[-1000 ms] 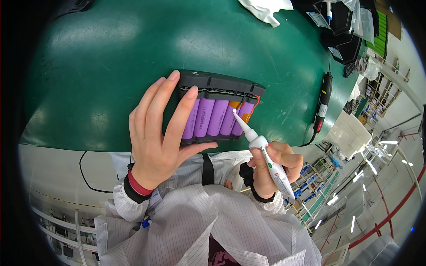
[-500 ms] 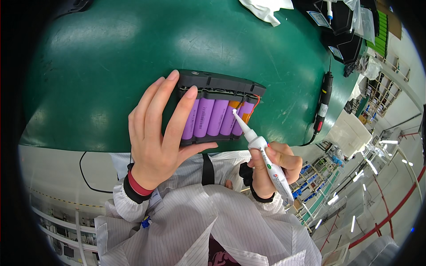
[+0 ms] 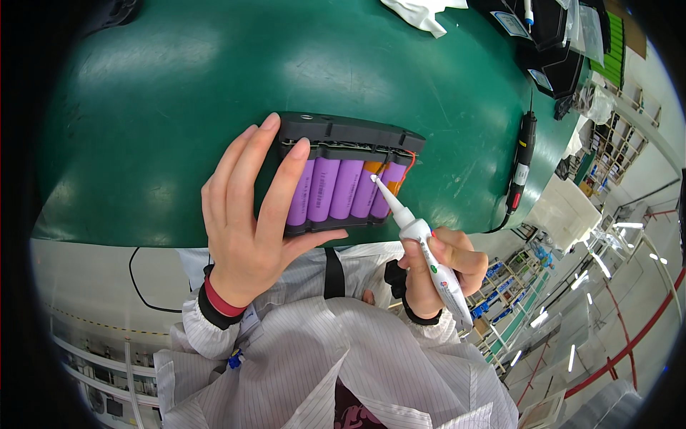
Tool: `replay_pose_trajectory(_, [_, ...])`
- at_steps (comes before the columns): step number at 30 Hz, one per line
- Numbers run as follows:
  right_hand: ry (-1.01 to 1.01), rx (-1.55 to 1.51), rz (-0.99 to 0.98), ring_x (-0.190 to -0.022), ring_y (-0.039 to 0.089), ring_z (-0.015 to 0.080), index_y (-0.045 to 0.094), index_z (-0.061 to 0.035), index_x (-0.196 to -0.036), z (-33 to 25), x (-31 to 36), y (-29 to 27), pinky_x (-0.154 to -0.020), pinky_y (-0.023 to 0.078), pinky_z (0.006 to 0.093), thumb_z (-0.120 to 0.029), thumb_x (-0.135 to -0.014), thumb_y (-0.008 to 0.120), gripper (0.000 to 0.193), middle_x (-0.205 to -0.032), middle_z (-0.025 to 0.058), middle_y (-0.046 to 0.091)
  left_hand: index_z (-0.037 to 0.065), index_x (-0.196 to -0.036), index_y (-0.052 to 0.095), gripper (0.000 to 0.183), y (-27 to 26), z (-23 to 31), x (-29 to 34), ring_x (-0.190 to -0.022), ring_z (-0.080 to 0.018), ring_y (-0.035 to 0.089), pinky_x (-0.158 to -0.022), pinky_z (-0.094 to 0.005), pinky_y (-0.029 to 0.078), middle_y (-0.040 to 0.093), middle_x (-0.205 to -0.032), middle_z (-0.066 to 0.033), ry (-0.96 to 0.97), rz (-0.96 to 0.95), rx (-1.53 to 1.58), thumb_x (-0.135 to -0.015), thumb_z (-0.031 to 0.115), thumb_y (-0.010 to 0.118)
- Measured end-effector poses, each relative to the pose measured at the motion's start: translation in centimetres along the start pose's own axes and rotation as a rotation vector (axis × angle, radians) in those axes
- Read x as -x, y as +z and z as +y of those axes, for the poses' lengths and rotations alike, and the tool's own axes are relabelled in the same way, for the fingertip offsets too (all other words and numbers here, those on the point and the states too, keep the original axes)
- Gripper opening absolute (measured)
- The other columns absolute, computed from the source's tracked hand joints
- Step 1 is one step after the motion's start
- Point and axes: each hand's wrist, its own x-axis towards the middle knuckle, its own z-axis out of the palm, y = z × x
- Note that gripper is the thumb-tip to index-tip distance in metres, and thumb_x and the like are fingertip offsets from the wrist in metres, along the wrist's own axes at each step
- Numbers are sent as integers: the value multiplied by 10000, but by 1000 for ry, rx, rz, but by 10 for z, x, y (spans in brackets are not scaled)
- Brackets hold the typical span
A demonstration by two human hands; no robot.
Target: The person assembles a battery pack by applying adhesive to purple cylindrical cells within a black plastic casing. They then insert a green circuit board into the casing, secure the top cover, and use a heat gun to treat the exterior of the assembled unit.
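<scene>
A battery pack (image 3: pixel 346 187) with purple cylindrical cells in a row and a black plastic housing sits at the near edge of the green table. My left hand (image 3: pixel 246 207) grips its left end, thumb along the near side and fingers over the far side. Orange tape (image 3: pixel 374 166) and a red wire (image 3: pixel 411 168) show at the pack's right end. Between the thumb and fingers of my right hand (image 3: pixel 441 268) is a white glue tube (image 3: pixel 444 280), its long nozzle (image 3: pixel 389 194) pointing up and left. The nozzle tip is over the right-hand cells, with a small whitish blob at it.
To the right on the green table (image 3: pixel 214 64) lies a black electric screwdriver (image 3: pixel 524 161) with a cable. At the far right are black trays (image 3: pixel 554 68) with plastic bags. A white cloth (image 3: pixel 425 14) lies at the far edge.
The battery pack and my left hand have shifted slightly to the left. The nozzle tip has moved a little left with them; the glue tube stays in my right hand.
</scene>
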Motion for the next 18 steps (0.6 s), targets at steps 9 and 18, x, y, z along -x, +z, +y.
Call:
replay_pose_trajectory(9, [2, -2, 12, -551, 626, 180, 558, 2, -983, 2, 1, 0, -474, 462, 273, 146, -665, 816, 435, -768, 173, 673, 47, -1390, 482, 959, -1, 1, -1, -1253, -397, 504, -1010, -476, 414, 478, -1418, -232, 15, -29, -41, -659, 579, 802])
replay_pose_trajectory(18, [3, -18, 28, -550, 623, 172, 567, 1, -1000, 4, 0, 1, -472, 460, 269, 133, -670, 824, 438, -771, 174, 674, 41, -1384, 485, 964, 1, 1, -1, -1251, -396, 511, -1010, -475, 415, 481, -1416, -233, 20, -21, -51, -653, 578, 810])
